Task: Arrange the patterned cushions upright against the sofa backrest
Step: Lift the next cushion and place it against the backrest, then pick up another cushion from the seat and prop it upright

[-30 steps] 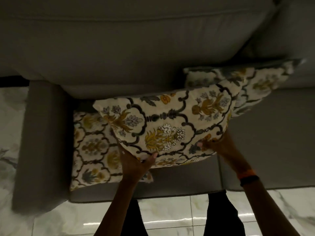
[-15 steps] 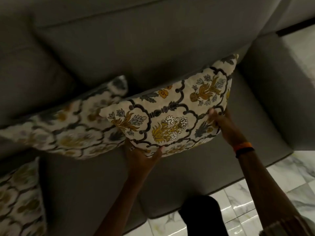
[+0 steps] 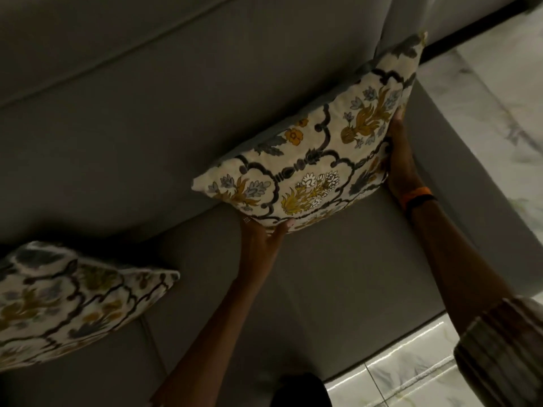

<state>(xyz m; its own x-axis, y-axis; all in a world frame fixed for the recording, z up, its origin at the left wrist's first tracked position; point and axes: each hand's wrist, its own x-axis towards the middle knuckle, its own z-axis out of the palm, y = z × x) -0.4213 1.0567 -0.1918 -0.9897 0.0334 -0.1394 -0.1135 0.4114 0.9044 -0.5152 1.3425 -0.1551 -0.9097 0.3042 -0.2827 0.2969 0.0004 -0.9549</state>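
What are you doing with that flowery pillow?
A person is putting cushions on a grey sofa. Both hands hold one patterned cushion: the left hand grips its bottom edge and the right hand grips its side near the armrest. The cushion stands on the seat and leans on the backrest. A second cushion sits further along the sofa, untouched.

A home living room, dimly lit. Grey sofa fills the view; glossy marble floor at 2 o'clock.
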